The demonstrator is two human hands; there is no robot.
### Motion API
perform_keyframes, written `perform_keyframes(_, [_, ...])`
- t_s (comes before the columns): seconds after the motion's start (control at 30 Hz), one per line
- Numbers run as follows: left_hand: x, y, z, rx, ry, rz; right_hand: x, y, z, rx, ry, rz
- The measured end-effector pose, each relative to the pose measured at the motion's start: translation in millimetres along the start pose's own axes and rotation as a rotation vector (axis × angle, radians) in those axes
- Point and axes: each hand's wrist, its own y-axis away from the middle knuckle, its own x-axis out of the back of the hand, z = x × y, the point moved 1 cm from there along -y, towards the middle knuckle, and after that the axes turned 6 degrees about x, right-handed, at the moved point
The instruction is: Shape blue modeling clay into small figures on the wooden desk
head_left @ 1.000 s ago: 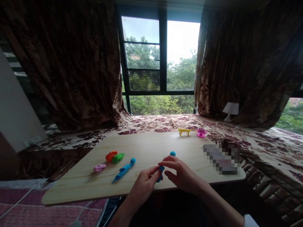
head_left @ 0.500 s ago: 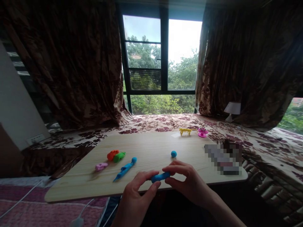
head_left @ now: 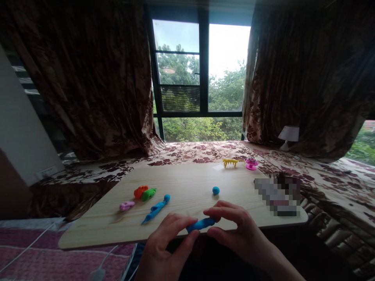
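A short roll of blue modelling clay (head_left: 201, 224) is held level above the table's near edge. My left hand (head_left: 167, 242) pinches its left end between thumb and fingers. At the right end, the thumb and forefinger of my right hand (head_left: 238, 226) close on the roll. Just beyond my right hand lies a blue clay ball (head_left: 216, 190). To the left of my hands is a long blue clay figure (head_left: 156, 210) with a round top and a pointed tail.
On the wooden table (head_left: 181, 179), orange (head_left: 141, 191), green (head_left: 149, 194) and pink clay pieces (head_left: 127, 206) lie at left. A yellow four-legged figure (head_left: 230, 162) and a pink stand-like piece (head_left: 251, 164) are at the far edge. A blurred-out object (head_left: 278, 197) lies at right.
My hands have drawn apart sideways, and the blue clay roll has turned from upright to nearly level and looks longer. The blue ball, partly hidden before, now shows fully.
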Motion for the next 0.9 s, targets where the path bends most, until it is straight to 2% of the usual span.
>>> perform_keyframes(0.2, [-2.8,2,5,-0.001,-0.014,0.065,-2,-1,-3,-0.041,-0.041,-0.027])
perform_keyframes(0.37, [-2.6,-1,2,-0.012,-0.021,-0.003,-3,1,-1,-0.04,-0.033,-0.034])
perform_keyframes(0.5, [-1.2,-3,-4,0.107,-0.019,0.022,-3,5,1,0.004,-0.01,0.022])
perform_keyframes(0.67, [-1.7,1,-5,0.22,0.03,0.018,-3,0,-2,-0.012,-0.039,-0.035])
perform_keyframes(0.9, [-0.5,3,0,0.172,0.044,0.053,-1,-1,-5,-0.003,-0.054,-0.008])
